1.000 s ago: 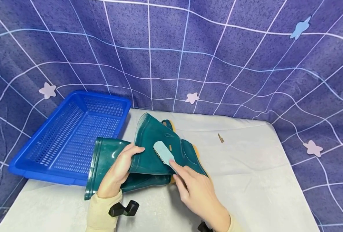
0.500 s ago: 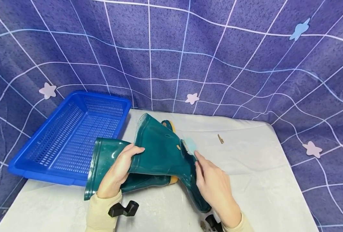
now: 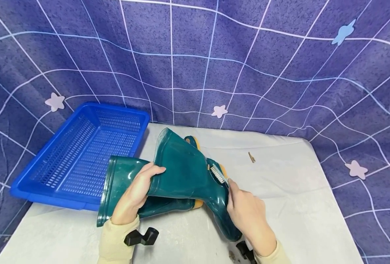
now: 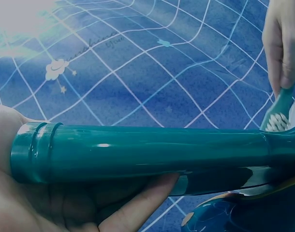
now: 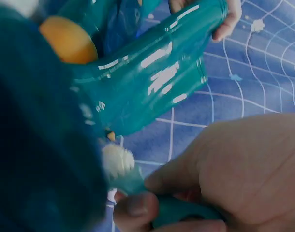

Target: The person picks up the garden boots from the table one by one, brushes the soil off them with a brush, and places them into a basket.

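Observation:
My left hand (image 3: 138,190) grips the upper boot at its shaft opening, thumb on top. That green rubber boot (image 3: 181,168) lies tilted across a second green rubber boot (image 3: 120,183), its foot pointing toward the front right. In my right hand (image 3: 249,212) is a small light-blue brush (image 3: 219,174), pinched by its handle, white bristles turned toward the ankle of the upper boot. A small tan bit (image 3: 209,167) sits just by the brush head. From the left wrist, the boot shaft (image 4: 138,150) lies across my palm, with the bristles (image 4: 277,123) at its far end.
An open blue plastic basket (image 3: 83,205) stands at the left, against the second boot's shaft. A small brown twig-like piece (image 3: 251,157) lies on the white tabletop (image 3: 290,176) to the right. Dark dirt specks (image 3: 232,256) are near the front edge. A purple grid-patterned curtain (image 3: 188,66) hangs behind.
The brush in my right hand has moved right from the shaft to the ankle and turned so its bristles show. The tan bit has shifted right along the boot. My left hand stays put.

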A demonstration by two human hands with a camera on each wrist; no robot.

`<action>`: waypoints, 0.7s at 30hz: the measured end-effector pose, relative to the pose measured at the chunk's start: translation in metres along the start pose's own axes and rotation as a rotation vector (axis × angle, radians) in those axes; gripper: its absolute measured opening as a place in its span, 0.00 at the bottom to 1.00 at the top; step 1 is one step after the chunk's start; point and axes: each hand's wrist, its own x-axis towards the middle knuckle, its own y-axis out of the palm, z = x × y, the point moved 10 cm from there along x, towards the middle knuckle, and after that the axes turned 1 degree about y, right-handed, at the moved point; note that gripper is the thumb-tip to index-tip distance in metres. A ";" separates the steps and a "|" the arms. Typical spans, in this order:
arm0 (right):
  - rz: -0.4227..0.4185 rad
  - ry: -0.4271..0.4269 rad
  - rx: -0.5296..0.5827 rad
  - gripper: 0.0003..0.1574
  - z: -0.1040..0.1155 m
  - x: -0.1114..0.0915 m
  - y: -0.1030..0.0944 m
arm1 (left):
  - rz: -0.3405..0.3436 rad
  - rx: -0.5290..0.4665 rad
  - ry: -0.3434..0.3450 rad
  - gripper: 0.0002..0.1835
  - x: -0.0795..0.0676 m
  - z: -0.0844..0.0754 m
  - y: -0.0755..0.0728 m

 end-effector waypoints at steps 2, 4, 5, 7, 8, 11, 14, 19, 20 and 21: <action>-0.043 0.036 0.013 0.20 -0.007 0.001 -0.005 | 0.004 -0.003 0.003 0.34 0.000 0.000 0.001; -0.113 0.038 0.037 0.19 -0.008 0.001 -0.012 | 0.007 -0.004 0.010 0.33 0.000 -0.001 0.001; -0.147 0.022 0.055 0.19 -0.006 0.001 -0.015 | 0.007 -0.003 0.014 0.32 0.000 -0.002 0.001; -0.192 -0.039 0.094 0.19 0.003 0.000 -0.018 | 0.007 0.002 0.020 0.31 -0.001 -0.002 0.000; -0.200 -0.079 0.111 0.19 0.009 -0.001 -0.019 | 0.006 0.007 0.020 0.30 -0.001 -0.002 0.000; -0.192 -0.188 0.141 0.21 0.025 -0.003 -0.016 | -0.006 0.013 0.012 0.30 -0.001 -0.002 -0.002; -0.172 -0.222 0.123 0.22 0.030 -0.004 -0.013 | -0.009 0.013 0.011 0.30 -0.001 -0.002 -0.002; -0.186 -0.102 0.053 0.19 0.009 0.000 -0.017 | 0.002 0.004 0.014 0.34 -0.002 -0.003 0.001; -0.199 -0.070 0.043 0.18 0.003 0.001 -0.020 | 0.006 0.002 0.014 0.34 -0.002 -0.003 0.001; -0.218 -0.039 0.036 0.17 -0.002 0.001 -0.022 | 0.007 0.003 0.017 0.33 -0.002 -0.003 0.001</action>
